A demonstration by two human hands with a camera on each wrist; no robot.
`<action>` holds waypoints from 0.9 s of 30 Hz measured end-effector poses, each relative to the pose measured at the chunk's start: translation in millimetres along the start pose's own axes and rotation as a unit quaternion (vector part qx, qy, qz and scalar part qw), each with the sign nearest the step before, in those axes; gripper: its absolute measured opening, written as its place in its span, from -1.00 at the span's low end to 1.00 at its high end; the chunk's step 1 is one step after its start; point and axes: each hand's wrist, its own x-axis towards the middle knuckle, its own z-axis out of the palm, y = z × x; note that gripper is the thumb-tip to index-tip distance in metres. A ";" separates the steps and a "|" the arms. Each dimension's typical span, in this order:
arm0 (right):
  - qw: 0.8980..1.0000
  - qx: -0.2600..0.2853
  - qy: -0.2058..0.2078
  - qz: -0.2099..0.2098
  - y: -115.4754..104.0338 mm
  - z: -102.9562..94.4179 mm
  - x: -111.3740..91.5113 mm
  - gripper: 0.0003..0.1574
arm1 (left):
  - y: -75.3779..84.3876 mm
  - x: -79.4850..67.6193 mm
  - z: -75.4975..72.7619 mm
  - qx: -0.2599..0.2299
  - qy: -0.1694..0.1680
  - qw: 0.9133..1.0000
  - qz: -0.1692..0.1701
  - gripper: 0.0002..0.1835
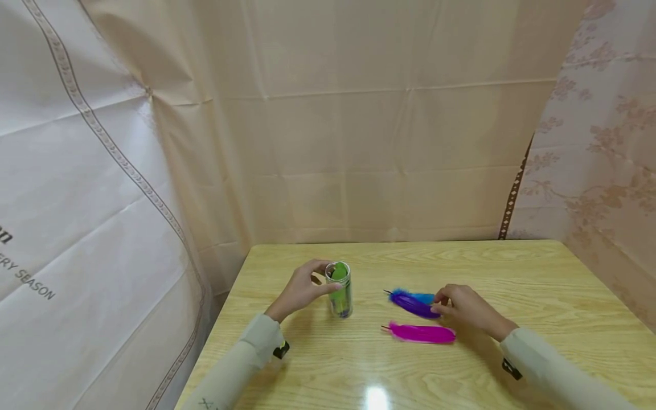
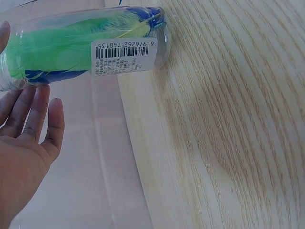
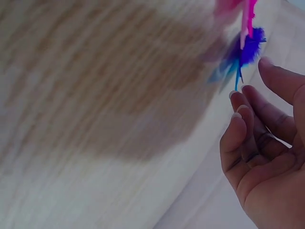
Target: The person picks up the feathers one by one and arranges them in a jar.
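My left hand [image 1: 303, 289] grips a clear jar [image 1: 348, 299] near its rim, thumb on the near side and fingers on the far side. Green, blue and yellowish feathers [image 2: 57, 45] show through its wall, beside a white barcode label [image 2: 125, 56]. Over the table, my right hand [image 1: 467, 307] is at the right tips of a purple feather [image 1: 414, 306] and a light-blue feather [image 1: 424, 297] lying partly under it. In the right wrist view a gap separates the thumb from the bent fingers [image 3: 234, 136]; whether they touch a feather is unclear. Nearer me lies a pink feather [image 1: 422, 333].
The jar and feathers are on a light wood-grain table [image 1: 307, 376]. A beige cloth [image 1: 359, 142] hangs behind its far edge. White printed cloth [image 1: 92, 228] hangs on the left, and flowered cloth [image 1: 605, 159] on the right.
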 end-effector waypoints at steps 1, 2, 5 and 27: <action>1.000 0.002 -0.002 0.009 0.4 1.3 -0.9 -0.84 | 0.0 -0.1 -0.1 0.001 -0.001 1.000 0.000 -0.38; 1.000 0.005 -0.003 0.016 0.3 2.7 -1.7 -0.83 | -0.1 -0.3 -0.2 0.002 -0.001 1.000 0.000 -0.38; 0.999 0.010 -0.010 0.043 1.1 7.3 -3.2 -0.79 | -0.6 -0.6 -0.5 0.001 -0.001 1.000 -0.001 -0.38; 1.000 0.007 0.000 0.025 -2.8 16.9 -3.2 -0.83 | 0.6 -0.3 -0.7 -0.001 -0.003 1.000 0.004 -0.38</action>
